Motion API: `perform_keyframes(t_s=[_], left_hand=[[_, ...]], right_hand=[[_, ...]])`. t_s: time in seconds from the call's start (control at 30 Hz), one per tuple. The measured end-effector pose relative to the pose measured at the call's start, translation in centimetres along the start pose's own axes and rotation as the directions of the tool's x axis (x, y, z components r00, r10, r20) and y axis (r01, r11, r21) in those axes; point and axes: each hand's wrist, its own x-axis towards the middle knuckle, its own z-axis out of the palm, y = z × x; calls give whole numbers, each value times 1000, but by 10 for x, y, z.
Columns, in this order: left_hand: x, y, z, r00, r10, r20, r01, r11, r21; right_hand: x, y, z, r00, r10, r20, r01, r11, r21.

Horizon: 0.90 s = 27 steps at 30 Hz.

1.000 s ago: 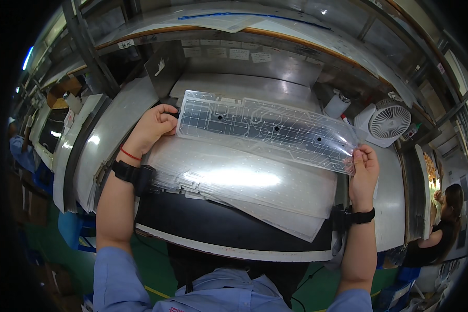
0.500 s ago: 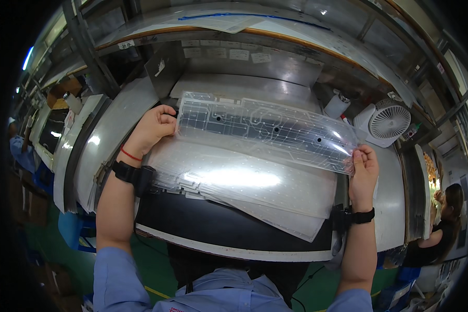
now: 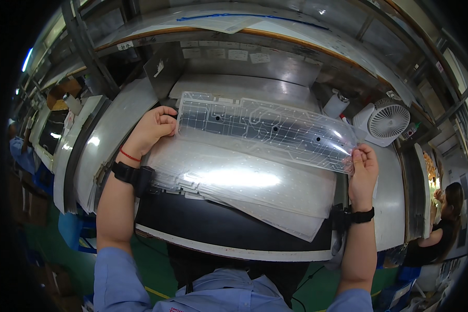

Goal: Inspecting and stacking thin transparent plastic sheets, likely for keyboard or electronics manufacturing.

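We hold the clear circuit sheet [image 3: 265, 130] lifted by its ends, left hand [image 3: 152, 127] and right hand [image 3: 363, 165] both pinched shut on it, not yet laid on the sheet stack [image 3: 244, 187] below.

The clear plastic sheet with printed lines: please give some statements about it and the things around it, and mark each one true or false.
1. Both hands hold the clear sheet, the left hand at one end and the right hand at the other. True.
2. The sheet is rolled into a tube. False: it is spread out flat.
3. A white fan stands to the right. True.
4. Both wrists are bare. False: each wears a black band.
5. More clear sheets lie under the held one. True.
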Motion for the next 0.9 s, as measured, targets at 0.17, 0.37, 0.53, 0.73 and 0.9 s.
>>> perform_keyframes(t_s=[0.17,0.37,0.53,0.73,0.9], left_hand=[[-1,8,8,989,-108,-101,106,994,-21],[-6,14,15,998,-62,-16,64,995,81],[-11,23,27,999,-43,19,40,987,153],[-9,14,21,997,37,74,-52,978,200],[-12,15,16,995,2,101,-32,956,293]], right_hand=[[0,0,-1,1000,13,0,-13,1000,-16],[-1,2,1,1000,29,-5,-30,999,-36],[-2,4,4,999,36,-5,-36,998,-49],[-2,8,4,999,33,7,-32,998,-50],[-3,8,7,999,34,3,-33,998,-60]])
